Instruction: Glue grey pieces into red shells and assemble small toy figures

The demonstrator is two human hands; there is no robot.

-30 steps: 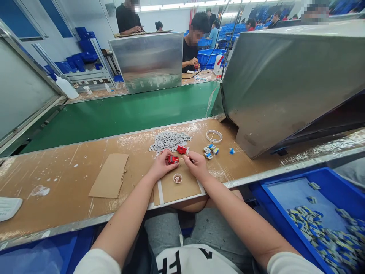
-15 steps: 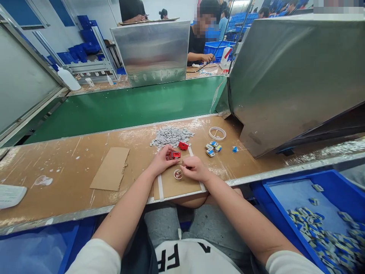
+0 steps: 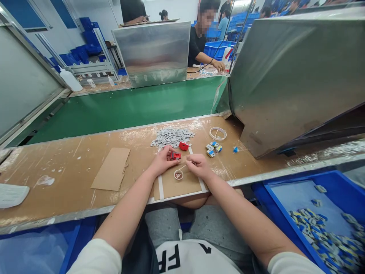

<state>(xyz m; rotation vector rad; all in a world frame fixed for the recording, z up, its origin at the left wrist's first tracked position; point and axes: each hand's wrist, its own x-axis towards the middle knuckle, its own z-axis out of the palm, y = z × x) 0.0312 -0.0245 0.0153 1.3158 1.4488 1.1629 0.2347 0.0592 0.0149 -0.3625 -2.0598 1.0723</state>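
Between the thumb and fingers of my left hand (image 3: 163, 161) is a small red part (image 3: 175, 155) with a hollow in its face. My right hand (image 3: 199, 166) is closed in a pinch on a thin stick (image 3: 184, 168), whose tip is near a small round cup (image 3: 178, 174) holding dark reddish stuff. Just behind my left fingers another red piece (image 3: 183, 146) rests on the bench. Beyond it lies a heap of small grey pieces (image 3: 172, 136). Under the cup is a cardboard sheet (image 3: 182, 191) with white tape strips.
Several blue, white and yellow pieces (image 3: 211, 153) and a white ring (image 3: 218, 133) lie to the right. A blue bin (image 3: 302, 179) of similar pieces stands lower right. Cardboard (image 3: 111, 169) lies left. Behind the bench runs a green belt (image 3: 137, 106); a person works across it.
My right hand has moved slightly up and right, away from the cup, with the stick. My left hand still holds the red part. Across the belt, the person's hand has moved right.
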